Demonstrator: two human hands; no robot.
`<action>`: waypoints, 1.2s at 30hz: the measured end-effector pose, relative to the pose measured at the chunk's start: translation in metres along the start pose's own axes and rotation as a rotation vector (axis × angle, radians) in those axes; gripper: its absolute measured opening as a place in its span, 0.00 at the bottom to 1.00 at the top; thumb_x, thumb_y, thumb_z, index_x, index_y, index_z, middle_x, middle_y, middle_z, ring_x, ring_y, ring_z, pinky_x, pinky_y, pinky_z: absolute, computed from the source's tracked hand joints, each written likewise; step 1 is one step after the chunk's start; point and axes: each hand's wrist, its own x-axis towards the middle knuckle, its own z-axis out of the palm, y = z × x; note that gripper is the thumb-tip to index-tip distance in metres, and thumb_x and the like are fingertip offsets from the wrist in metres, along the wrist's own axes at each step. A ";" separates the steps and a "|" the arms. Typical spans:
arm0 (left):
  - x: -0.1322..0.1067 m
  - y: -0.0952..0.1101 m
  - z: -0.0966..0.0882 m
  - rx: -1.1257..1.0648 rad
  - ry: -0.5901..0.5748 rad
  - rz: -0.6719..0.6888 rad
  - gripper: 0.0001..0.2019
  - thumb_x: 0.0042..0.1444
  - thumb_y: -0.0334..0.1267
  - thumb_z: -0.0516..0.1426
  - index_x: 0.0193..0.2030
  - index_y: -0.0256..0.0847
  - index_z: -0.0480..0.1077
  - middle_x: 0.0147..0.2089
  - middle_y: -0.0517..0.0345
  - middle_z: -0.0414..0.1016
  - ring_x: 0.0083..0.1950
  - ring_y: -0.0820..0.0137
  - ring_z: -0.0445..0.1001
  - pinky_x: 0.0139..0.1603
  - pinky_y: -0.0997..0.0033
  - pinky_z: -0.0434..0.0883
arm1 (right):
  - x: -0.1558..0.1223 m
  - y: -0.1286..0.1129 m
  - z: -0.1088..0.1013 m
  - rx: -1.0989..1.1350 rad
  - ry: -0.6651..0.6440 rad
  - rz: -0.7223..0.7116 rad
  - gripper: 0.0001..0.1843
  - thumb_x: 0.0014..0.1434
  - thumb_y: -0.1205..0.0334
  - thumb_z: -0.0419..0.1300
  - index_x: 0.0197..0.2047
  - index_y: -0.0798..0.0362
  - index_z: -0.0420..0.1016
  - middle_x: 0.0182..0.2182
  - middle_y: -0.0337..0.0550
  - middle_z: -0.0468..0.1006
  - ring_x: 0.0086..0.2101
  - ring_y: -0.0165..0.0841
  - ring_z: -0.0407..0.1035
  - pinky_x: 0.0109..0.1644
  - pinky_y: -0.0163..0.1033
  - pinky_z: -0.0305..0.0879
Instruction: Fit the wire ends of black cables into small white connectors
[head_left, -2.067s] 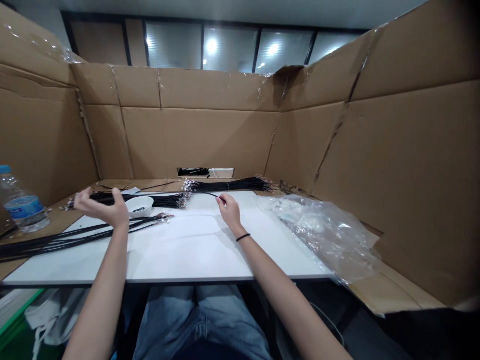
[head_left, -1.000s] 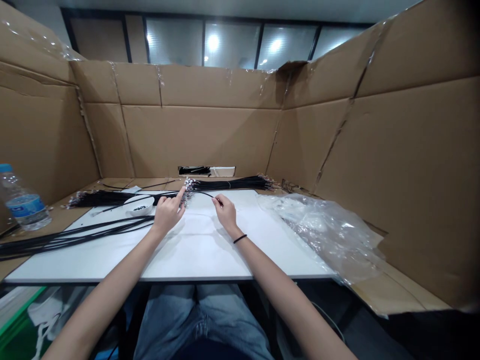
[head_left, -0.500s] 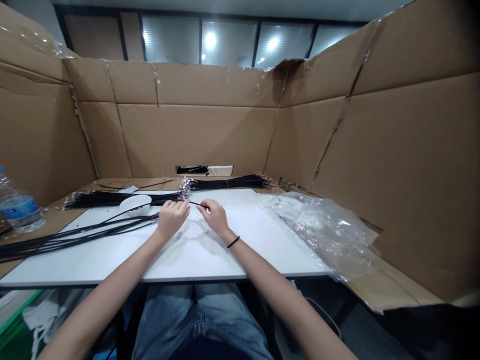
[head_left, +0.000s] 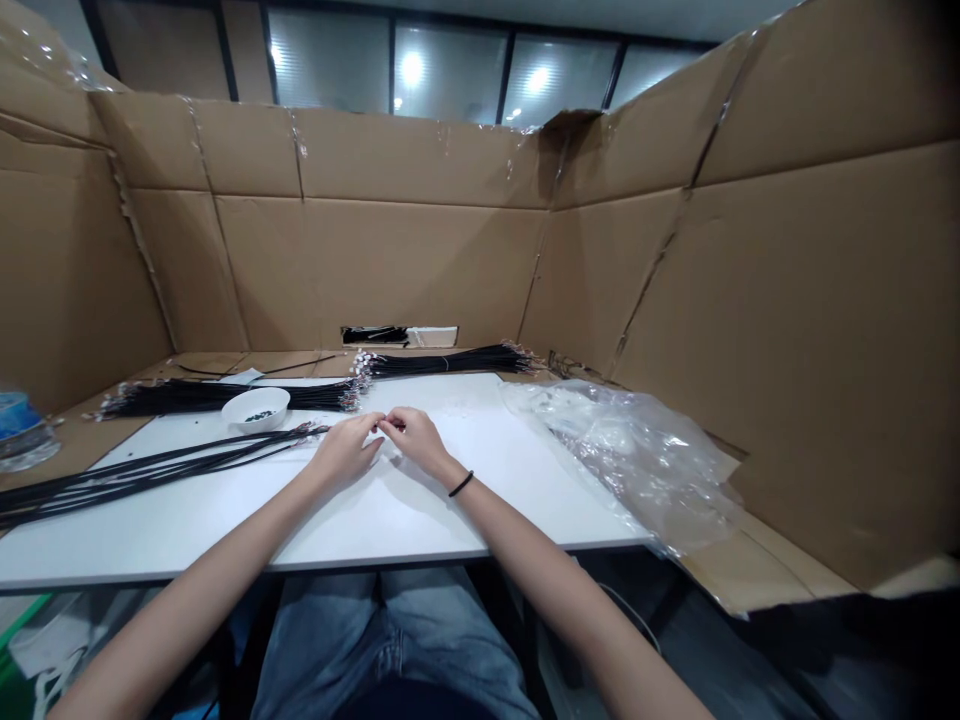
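Black cables [head_left: 161, 470], loosely fanned, on tabletop [head_left: 480, 500]

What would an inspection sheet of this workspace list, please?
Surface: white board, partly covered
Job's things: bowl holding small dark pieces
Clutter: crumpled plastic at right; bottle at left, partly out of frame
Hands: left hand and right hand, fingertips close together; anything pinched is too small to tell
Cables: rear bundle; left bundle running behind the bowl; loose cables at front left
Surroundings: cardboard walls on three sides; windows beyond
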 end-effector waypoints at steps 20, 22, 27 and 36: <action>-0.011 0.005 0.003 -0.305 -0.091 -0.149 0.12 0.63 0.34 0.48 0.47 0.43 0.72 0.44 0.55 0.76 0.42 0.66 0.74 0.44 0.68 0.67 | -0.008 0.094 -0.073 -0.363 -0.094 0.361 0.13 0.66 0.57 0.59 0.49 0.56 0.74 0.49 0.48 0.76 0.49 0.38 0.72 0.54 0.51 0.70; -0.012 0.007 0.006 -0.335 -0.113 -0.164 0.13 0.62 0.32 0.48 0.48 0.43 0.72 0.45 0.55 0.76 0.43 0.67 0.75 0.44 0.70 0.68 | -0.006 0.097 -0.072 -0.347 -0.094 0.356 0.12 0.66 0.58 0.59 0.47 0.56 0.75 0.48 0.47 0.76 0.48 0.38 0.72 0.54 0.51 0.69; -0.009 0.016 0.008 -0.371 -0.171 -0.217 0.11 0.61 0.40 0.54 0.48 0.43 0.73 0.39 0.56 0.77 0.37 0.66 0.75 0.38 0.70 0.68 | -0.005 0.098 -0.072 -0.219 -0.053 0.364 0.07 0.64 0.62 0.61 0.38 0.58 0.75 0.39 0.44 0.77 0.43 0.36 0.72 0.51 0.48 0.69; -0.004 0.029 -0.005 -0.528 -0.222 -0.183 0.13 0.64 0.40 0.51 0.39 0.42 0.76 0.40 0.53 0.80 0.42 0.64 0.76 0.44 0.69 0.68 | -0.028 0.034 -0.064 0.347 -0.114 0.419 0.04 0.56 0.62 0.55 0.32 0.54 0.68 0.27 0.41 0.77 0.23 0.28 0.66 0.26 0.33 0.65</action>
